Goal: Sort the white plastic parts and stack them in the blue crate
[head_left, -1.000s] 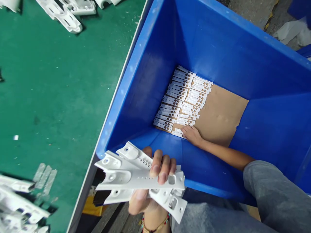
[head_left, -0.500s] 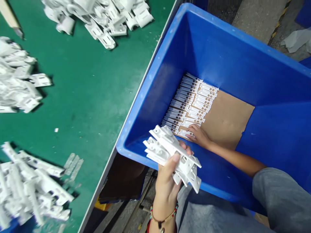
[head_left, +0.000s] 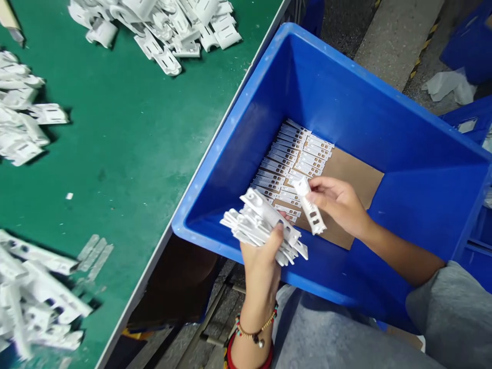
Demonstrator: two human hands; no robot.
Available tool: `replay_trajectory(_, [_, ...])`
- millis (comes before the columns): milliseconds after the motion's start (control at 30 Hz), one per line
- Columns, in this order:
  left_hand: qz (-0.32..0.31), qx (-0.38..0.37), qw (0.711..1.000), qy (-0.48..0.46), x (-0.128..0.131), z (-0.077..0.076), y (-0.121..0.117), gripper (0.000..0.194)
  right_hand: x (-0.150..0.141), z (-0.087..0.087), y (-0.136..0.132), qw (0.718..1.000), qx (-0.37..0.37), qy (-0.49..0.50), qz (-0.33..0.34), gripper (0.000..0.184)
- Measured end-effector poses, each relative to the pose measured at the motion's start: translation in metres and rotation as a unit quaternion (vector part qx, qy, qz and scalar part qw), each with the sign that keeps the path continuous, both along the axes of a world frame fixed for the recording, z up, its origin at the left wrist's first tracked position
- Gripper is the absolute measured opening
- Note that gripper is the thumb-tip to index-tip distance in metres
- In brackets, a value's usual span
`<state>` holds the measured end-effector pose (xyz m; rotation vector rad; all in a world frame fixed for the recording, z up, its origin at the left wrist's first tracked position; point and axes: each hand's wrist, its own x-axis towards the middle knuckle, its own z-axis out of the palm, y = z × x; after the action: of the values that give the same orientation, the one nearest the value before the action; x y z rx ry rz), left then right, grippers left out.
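Observation:
My left hand is closed round a stack of long white plastic parts with slots and holes, held above the near left side of a blue plastic bin. Between the thumb and fingers of my right hand is a single white plastic part, tilted, over the bin's inside. Below, rows of similar white parts lie side by side on a brown cardboard sheet at the bin's bottom. The stack hides some of the nearest ones.
On the green table to the left lie several heaps of white parts, one heap at the back and another heap at the front. A knife-like tool rests in the far corner. More blue bins stand at the right.
My right hand has risen from the bin's bottom and now holds a single white part. The stack in my left hand has turned slightly, and the whole view has shifted.

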<state>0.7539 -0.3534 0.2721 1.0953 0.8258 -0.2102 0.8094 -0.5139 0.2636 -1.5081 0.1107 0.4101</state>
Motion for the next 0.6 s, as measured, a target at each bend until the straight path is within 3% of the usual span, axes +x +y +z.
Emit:
replay_trajectory(100, [0.029,-0.023,0.999,-0.003,0.002,0.004,0.001,0.036,0.008,-0.030,-0.023,0.995,-0.089,-0.035,-0.001,0.030])
replay_trajectory(200, [0.030,-0.026,0.999,-0.011,0.003,0.005,0.000,0.035,-0.009,-0.088,-0.039,0.971,-0.211,-0.014,0.108,0.018])
replay_trajectory(300, [0.044,-0.029,0.998,-0.015,0.002,0.003,0.001,0.033,-0.055,-0.148,-0.041,0.894,-0.371,0.033,0.249,0.009])
replay_trajectory(367, [0.057,-0.036,0.998,-0.013,0.003,0.002,0.002,0.032,-0.088,-0.176,-0.038,0.842,-0.439,-0.006,0.313,0.005])
replay_trajectory(467, [0.069,-0.044,0.997,0.003,0.004,0.002,0.003,0.034,-0.121,-0.197,-0.034,0.802,-0.479,-0.048,0.353,0.010])
replay_trajectory(600, [0.076,-0.037,0.996,0.010,0.006,0.005,0.002,0.035,-0.134,-0.211,-0.036,0.808,-0.478,-0.046,0.342,0.012])
